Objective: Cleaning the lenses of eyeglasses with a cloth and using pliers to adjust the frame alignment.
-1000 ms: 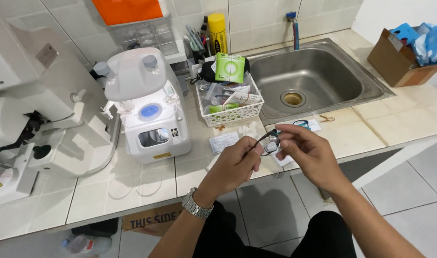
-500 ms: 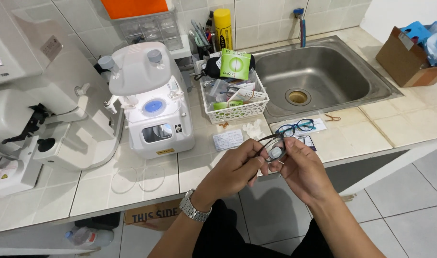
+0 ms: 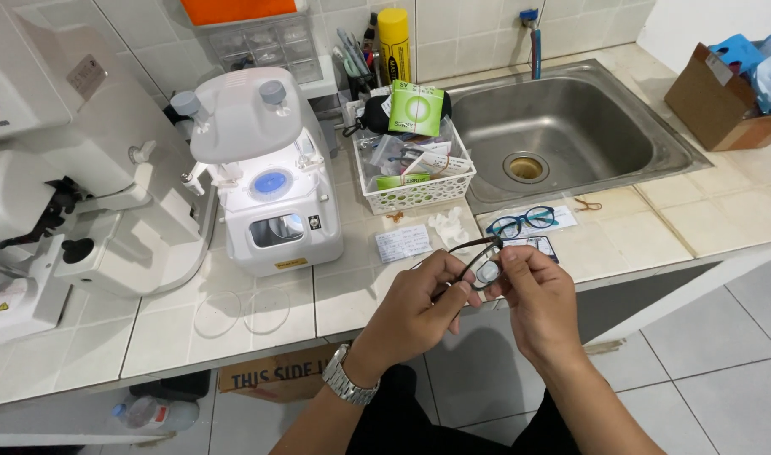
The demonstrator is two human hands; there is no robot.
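Two hands work over the counter edge. The left hand and the right hand both pinch one dark glasses frame between them, fingers closed narrow on it. A second pair, the blue glasses, lies on a paper card on the counter just beyond the hands, in front of the sink.

Counted: two pairs of glasses, one sink, one white basket, one white machine with two grey knobs on top, one larger white device at the far left, one cardboard box at the far right, one yellow can by the wall, and one watch on the left wrist. Two clear round lenses lie flat on the tiles in front of the machine.

The dark frame's long axis runs roughly left to right, tilted so its left end sits higher and farther from the person. A lens in it shows pale between the two thumbs. One temple arm reaches out to the upper left, past the left fingers.

The frame sits at the fingertips of both hands, not in the palms: the left hand holds its left part from below and behind, the right hand grips its right part. It is held in the air, above the counter's front edge and near the blue glasses, not touching them.
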